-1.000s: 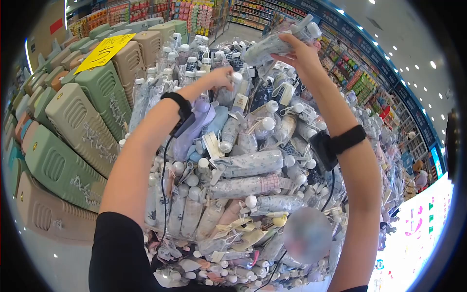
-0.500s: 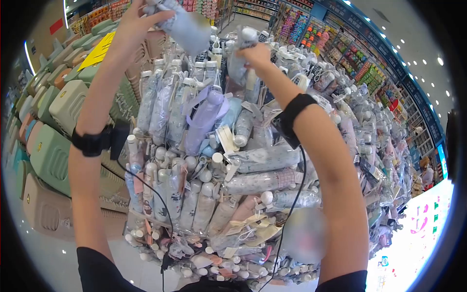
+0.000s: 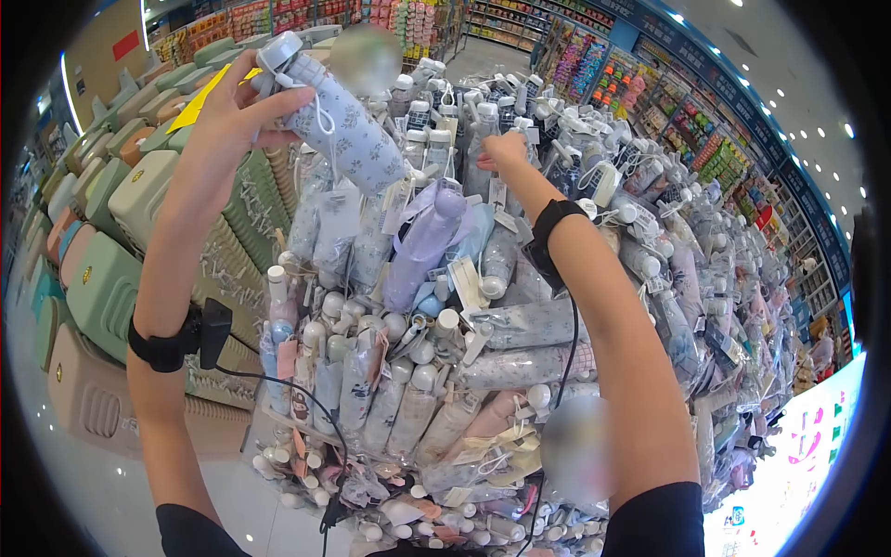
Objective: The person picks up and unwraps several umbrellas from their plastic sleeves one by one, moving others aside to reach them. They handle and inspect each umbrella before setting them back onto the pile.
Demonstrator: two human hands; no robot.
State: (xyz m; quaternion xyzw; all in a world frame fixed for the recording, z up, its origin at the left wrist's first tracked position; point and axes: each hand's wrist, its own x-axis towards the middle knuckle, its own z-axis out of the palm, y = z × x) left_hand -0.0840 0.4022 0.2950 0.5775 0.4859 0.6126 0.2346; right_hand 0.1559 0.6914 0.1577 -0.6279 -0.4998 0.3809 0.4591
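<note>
A pale blue folding umbrella (image 3: 351,139) with small flowers, a white cap and a wrist loop slants in my left hand (image 3: 255,116), fingers wrapped round its capped end. Among upright umbrellas at the back of the heap, my right hand (image 3: 504,153) is closed around a wrapped white-capped umbrella (image 3: 481,135). Its lower part is hidden among its neighbours. Between my arms lies a lilac umbrella (image 3: 422,251), tilted among wrapped floral ones. A wrapped patterned umbrella (image 3: 524,323) rests sideways nearer to me.
Stacked green and beige plastic stools (image 3: 116,297) with a yellow sign (image 3: 192,102) stand on the left. Shelves of packaged goods (image 3: 640,84) run along the back and right. A bright lit display (image 3: 789,455) is at lower right. Black cables (image 3: 306,385) hang from my wrist straps.
My left hand has lowered and tilted the blue floral umbrella, bringing it fully into view. My right hand has moved slightly right and down with its umbrella, now among the upright ones.
</note>
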